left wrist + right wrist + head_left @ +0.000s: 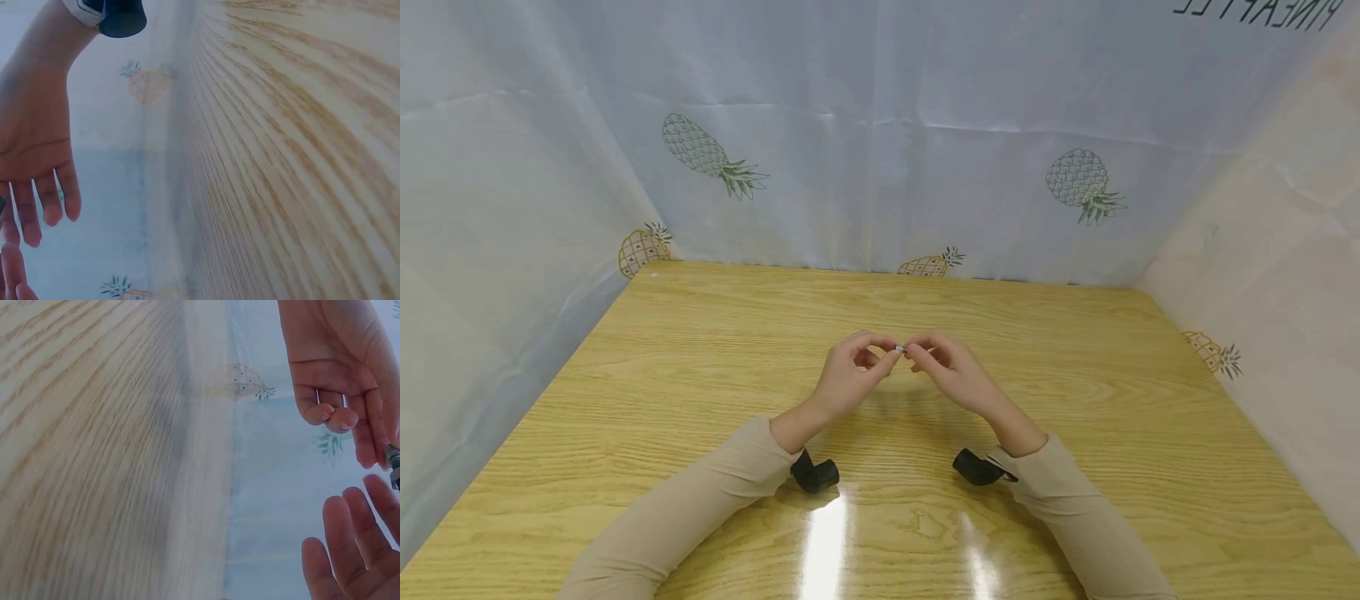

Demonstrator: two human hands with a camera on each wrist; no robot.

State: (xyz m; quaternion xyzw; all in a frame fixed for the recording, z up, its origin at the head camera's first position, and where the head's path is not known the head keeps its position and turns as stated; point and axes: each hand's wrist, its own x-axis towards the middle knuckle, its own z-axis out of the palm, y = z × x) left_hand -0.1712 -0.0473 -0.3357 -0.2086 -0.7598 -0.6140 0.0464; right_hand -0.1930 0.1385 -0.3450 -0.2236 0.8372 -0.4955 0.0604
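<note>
Over the table's middle, my left hand (847, 377) pinches one end of a small metal bolt (899, 347) between thumb and forefinger. In the right wrist view, the bolt (392, 455) shows at the right edge, with a hexagonal nut (395, 479) on its thread. Facing it, my right hand (958, 379) has thumb and forefinger together at the other end, by the nut. The fingertips hide much of both pieces. The left wrist view shows the palm of the right hand (37, 125), while only fingertips of the left hand (12, 272) appear.
Both hands are raised above a wood-grain table (700, 350). Pale curtains (865, 192) with pineapple prints stand at the back and both sides. A black wrist camera (816, 473) hangs under the left cuff, and another black wrist camera (977, 467) under the right.
</note>
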